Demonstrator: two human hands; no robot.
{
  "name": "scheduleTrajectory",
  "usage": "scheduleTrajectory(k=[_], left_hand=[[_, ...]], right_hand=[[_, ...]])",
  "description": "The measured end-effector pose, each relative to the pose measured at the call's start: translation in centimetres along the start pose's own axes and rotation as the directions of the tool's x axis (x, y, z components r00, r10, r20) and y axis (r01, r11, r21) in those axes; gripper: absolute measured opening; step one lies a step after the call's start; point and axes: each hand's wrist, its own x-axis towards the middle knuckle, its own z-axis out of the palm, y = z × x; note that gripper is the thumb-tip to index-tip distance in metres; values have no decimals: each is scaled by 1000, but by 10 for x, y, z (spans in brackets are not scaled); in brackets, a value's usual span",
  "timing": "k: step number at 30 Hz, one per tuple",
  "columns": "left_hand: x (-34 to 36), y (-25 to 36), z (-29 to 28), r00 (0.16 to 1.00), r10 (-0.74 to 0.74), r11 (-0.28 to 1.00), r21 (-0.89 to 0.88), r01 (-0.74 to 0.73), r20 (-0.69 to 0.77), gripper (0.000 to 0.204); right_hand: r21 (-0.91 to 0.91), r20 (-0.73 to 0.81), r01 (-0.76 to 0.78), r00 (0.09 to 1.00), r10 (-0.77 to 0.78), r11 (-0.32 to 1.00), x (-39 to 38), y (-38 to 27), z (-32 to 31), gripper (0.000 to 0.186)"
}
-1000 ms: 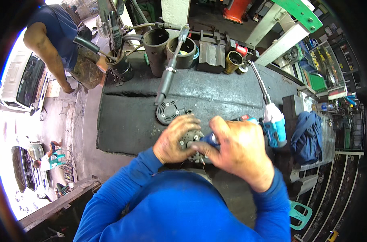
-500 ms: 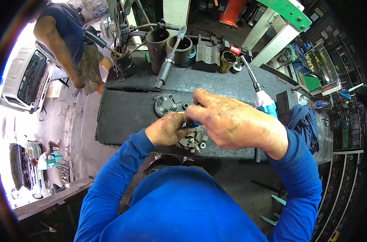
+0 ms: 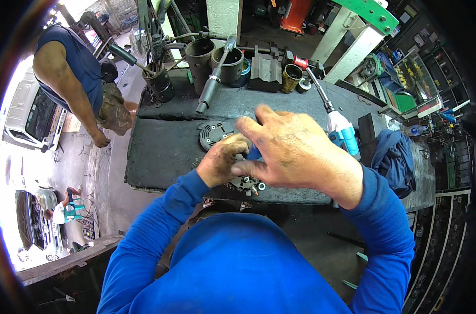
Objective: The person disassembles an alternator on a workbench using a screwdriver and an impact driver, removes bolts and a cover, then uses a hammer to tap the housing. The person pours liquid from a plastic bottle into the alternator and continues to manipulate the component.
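Nearest to us are our blue sleeves (image 3: 154, 238). Our right grip (image 3: 295, 149) pinches a blue piece (image 3: 254, 153), mostly hidden behind the thumb and fingers. Our left grip (image 3: 222, 159) curls just beside it, but we cannot tell whether those fingers close on anything. Beneath both, near the close edge of the dark worktop (image 3: 159, 149), we see a metal assembly (image 3: 245, 183), partly covered by our hands. Just beyond our left fingers lies a round slotted cover (image 3: 211, 134). To the right we have a blue-and-white power driver (image 3: 343, 133) and, past it, a dark blue cloth (image 3: 393, 159). Farther back a grey-handled tool (image 3: 209, 94) leans on a metal pot (image 3: 229, 65), near a red spool (image 3: 300, 62).
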Motion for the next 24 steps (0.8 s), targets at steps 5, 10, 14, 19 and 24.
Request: scheduleTrajectory(k=[5,10,14,19,24], left_hand=[[-7,14,-5,994,-107,986,-130,107,3,37],[4,13,0,981,-154,898,-432,89,-116,41],[7,10,-4,990,137,990,32,-136,-40,40],[4,18,-13,984,-171,967,-185,177,49,36],[5,21,-7,993,-116,989,-91,118,25,39]], right_hand=[[-51,-272,235,932,-240,971,-1,-1,5,39],[17,-94,10,996,-9,1000,-6,1,11,28],[-25,-39,65,997,-66,998,-5,0,12,31],[86,-274,82,960,-56,993,-8,2,12,32],[-27,-296,157,942,-158,987,-5,5,20,39]])
